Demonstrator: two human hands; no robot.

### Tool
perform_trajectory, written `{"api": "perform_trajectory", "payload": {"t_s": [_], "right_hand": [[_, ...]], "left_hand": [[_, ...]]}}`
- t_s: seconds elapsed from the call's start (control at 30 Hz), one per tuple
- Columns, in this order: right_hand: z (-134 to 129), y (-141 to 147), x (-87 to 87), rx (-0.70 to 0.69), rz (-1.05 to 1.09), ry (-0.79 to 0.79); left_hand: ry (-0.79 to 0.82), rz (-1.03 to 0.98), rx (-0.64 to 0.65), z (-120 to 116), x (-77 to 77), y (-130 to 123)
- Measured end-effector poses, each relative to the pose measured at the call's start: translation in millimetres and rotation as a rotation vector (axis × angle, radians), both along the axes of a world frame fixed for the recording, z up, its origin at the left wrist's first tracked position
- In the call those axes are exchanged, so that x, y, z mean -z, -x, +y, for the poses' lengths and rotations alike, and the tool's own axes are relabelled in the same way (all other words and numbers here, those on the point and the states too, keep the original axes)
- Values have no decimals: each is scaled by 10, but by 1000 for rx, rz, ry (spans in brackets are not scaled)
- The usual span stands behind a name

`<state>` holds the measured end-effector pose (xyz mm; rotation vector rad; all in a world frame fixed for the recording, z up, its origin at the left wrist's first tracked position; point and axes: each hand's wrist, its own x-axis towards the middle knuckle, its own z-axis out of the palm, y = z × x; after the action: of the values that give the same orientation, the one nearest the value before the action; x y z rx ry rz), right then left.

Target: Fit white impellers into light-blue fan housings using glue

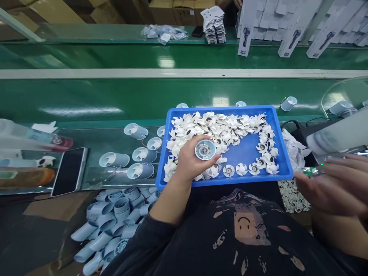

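My left hand (189, 158) is closed round a light-blue fan housing (205, 150). The open end of the housing faces up, with a round motor part visible inside. Below it lies a blue tray (244, 143) full of white fan blades (198, 124), some with dark centres. At the right edge is my right hand (333, 188), blurred by motion; whether it holds anything is unclear. Close to its fingers shows a small shiny piece with green glints (312, 171). Left of the tray, several light-blue housings with white blades inside (140, 171) lie on the bench.
More light-blue housings (112, 226) are heaped below the bench at left. A phone (69, 170) and bottles (25, 176) lie on the left. A whitish translucent bottle (339, 132) leans in at right. Behind runs a green conveyor (129, 96); white boxes (244, 38) stand beyond.
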<state>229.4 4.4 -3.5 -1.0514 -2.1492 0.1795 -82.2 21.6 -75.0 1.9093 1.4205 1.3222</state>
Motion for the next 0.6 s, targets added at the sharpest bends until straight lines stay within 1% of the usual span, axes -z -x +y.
{"api": "perform_trajectory", "payload": {"t_s": [0.03, 0.07, 0.13, 0.17, 0.2, 0.23, 0.3, 0.43, 0.5, 0.6], "right_hand": [[17, -17, 44, -22, -177, 12], [55, -36, 91, -47, -399, 70], [173, -75, 198, -80, -844, 245], [238, -90, 253, -84, -988, 326], [296, -99, 305, -89, -1055, 390], [343, -100, 350, -88, -1076, 421], [398, -78, 413, -83, -1086, 436], [407, -7, 428, -66, -1054, 470], [400, 4, 398, -34, -983, 486], [372, 2, 330, 11, -784, 522]], "left_hand": [[9, 2, 1, -8, -11, -5], [20, 5, 1, -15, -21, -10], [38, 14, 0, -29, -29, -15], [44, 21, -2, -34, -27, -16], [48, 28, -7, -37, -22, -17], [53, 36, -9, -40, -16, -17], [59, 51, -8, -41, -6, -16], [69, 90, -2, -32, -7, -15], [76, 103, 5, -22, -12, -16], [78, 95, 11, -2, -13, -24]]}}
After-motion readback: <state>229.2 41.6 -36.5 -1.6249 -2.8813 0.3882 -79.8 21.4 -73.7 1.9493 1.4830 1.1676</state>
